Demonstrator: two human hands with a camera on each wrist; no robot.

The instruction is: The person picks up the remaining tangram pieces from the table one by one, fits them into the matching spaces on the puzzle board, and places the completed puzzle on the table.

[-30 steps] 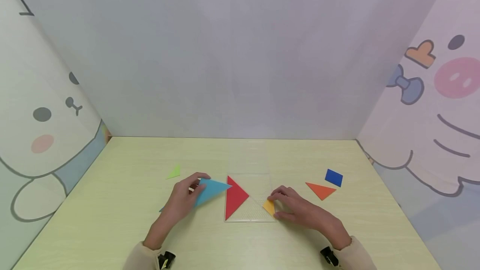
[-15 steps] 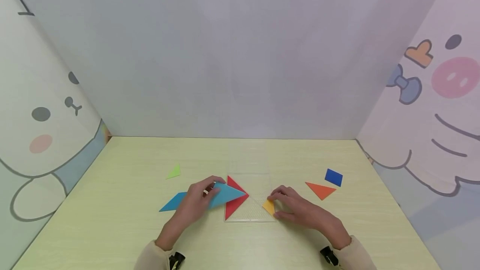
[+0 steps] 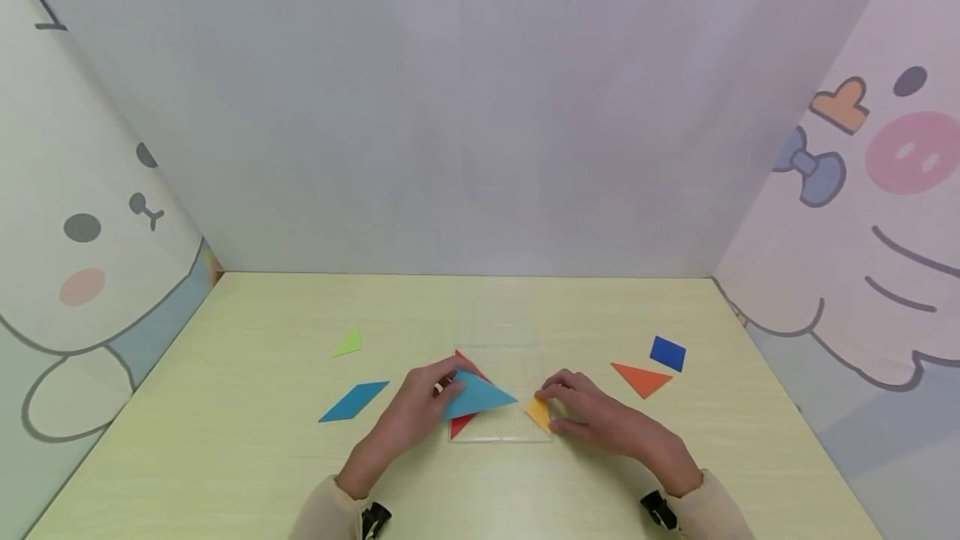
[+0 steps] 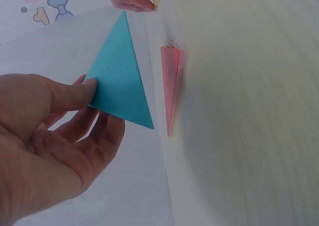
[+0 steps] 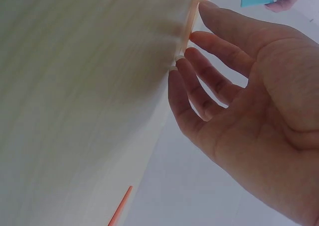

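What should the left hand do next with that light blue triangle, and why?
Probably shift the light blue triangle past the red triangle and lower it onto a bare part of the clear tray. The left hand holds it raised, overlapping the red triangle in the head view; the right hand touches the yellow piece.

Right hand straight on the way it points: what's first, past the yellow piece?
Probably the tip of the light-blue triangle held by the left hand. That triangle looks raised above the clear tray, so depth is unclear; a low path might reach the red triangle instead.
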